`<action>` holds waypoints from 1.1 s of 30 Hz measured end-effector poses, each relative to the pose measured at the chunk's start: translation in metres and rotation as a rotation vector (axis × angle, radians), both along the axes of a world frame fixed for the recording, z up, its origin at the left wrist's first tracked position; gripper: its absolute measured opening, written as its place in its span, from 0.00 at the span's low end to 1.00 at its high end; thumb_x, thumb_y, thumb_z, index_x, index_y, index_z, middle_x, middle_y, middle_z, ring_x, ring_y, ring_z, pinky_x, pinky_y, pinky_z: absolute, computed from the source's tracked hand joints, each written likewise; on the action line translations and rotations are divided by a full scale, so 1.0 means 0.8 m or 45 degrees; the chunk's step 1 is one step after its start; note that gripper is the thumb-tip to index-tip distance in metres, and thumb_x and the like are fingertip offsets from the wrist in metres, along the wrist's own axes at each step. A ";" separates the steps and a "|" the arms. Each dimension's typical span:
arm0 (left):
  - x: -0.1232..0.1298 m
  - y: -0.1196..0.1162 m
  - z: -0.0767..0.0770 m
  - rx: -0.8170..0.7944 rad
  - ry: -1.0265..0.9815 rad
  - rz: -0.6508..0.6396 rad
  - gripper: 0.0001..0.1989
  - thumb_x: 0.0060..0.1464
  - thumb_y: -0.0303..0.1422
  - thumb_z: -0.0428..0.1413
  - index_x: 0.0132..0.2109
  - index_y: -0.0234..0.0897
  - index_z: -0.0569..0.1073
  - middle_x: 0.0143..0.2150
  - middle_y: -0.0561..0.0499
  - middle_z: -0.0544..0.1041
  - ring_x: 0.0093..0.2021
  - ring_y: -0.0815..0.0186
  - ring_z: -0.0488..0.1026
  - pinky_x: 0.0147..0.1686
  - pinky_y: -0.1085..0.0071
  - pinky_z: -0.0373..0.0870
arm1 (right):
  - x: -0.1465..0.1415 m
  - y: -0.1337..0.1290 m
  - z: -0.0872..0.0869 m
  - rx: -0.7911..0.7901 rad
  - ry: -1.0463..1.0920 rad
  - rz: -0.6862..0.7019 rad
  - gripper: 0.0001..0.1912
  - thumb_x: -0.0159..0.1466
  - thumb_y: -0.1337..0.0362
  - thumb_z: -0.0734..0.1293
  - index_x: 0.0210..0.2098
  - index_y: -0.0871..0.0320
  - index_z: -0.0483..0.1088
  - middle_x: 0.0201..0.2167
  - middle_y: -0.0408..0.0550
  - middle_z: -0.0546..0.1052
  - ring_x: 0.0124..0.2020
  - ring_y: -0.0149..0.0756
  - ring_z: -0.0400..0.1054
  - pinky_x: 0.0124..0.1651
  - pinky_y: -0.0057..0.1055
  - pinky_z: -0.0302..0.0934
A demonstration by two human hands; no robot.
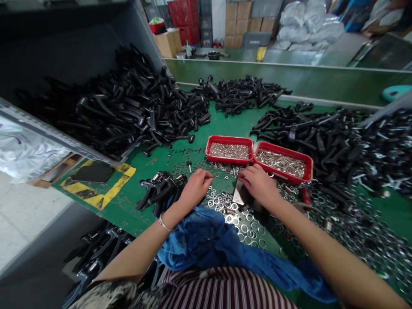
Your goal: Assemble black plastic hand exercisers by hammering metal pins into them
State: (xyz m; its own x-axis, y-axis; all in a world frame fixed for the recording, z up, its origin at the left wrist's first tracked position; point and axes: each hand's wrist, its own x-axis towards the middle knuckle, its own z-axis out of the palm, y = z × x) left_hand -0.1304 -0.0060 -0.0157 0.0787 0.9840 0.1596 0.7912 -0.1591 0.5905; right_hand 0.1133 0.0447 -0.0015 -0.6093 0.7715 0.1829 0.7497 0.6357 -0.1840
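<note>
My left hand [196, 187] rests low over scattered steel rings [222, 201], fingertips curled together, and whatever they may hold is hidden. Just left of it lies a small heap of assembled black spring clamps [159, 191]. My right hand [258, 185] sits beside a flat metal plate [240, 193], its fingers reaching over the plate's upper edge. Directly ahead of my hands stand two red trays, one of small silver pieces [229, 150] and one of longer silver pins [281, 162].
Large heaps of black plastic parts [128, 107] surround the trays on a green work surface [128, 206]. A red-handled tool [305, 196] lies among rings at right. A blue cloth [199, 244] covers my lap. A green board [273, 79] edges the far side.
</note>
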 end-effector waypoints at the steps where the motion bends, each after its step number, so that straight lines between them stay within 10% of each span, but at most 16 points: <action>1: -0.007 -0.003 -0.001 -0.028 0.032 -0.019 0.05 0.61 0.28 0.52 0.38 0.36 0.72 0.38 0.49 0.73 0.42 0.63 0.71 0.47 0.66 0.68 | -0.018 0.014 -0.009 0.003 -0.075 0.008 0.11 0.69 0.64 0.61 0.36 0.56 0.74 0.36 0.51 0.78 0.43 0.44 0.67 0.46 0.38 0.61; 13: 0.011 0.024 -0.041 -0.032 0.485 -0.340 0.07 0.64 0.31 0.52 0.43 0.34 0.74 0.41 0.45 0.73 0.46 0.58 0.70 0.50 0.60 0.66 | -0.052 0.020 -0.044 0.040 -0.249 -0.124 0.09 0.68 0.69 0.60 0.40 0.64 0.71 0.38 0.61 0.75 0.43 0.49 0.64 0.44 0.39 0.58; 23: -0.001 0.028 -0.042 -0.036 0.553 -0.417 0.08 0.65 0.31 0.50 0.42 0.34 0.73 0.41 0.46 0.72 0.44 0.61 0.70 0.45 0.66 0.67 | -0.025 0.030 -0.056 -0.070 0.008 -0.118 0.08 0.69 0.69 0.60 0.43 0.61 0.70 0.42 0.52 0.75 0.43 0.39 0.68 0.48 0.33 0.60; 33: 0.018 0.025 -0.029 0.076 0.806 -0.422 0.08 0.62 0.25 0.49 0.40 0.32 0.72 0.37 0.42 0.73 0.39 0.56 0.72 0.42 0.60 0.68 | -0.070 0.006 -0.033 -0.059 -0.292 -0.166 0.11 0.67 0.74 0.58 0.42 0.65 0.71 0.40 0.62 0.74 0.45 0.48 0.66 0.43 0.38 0.61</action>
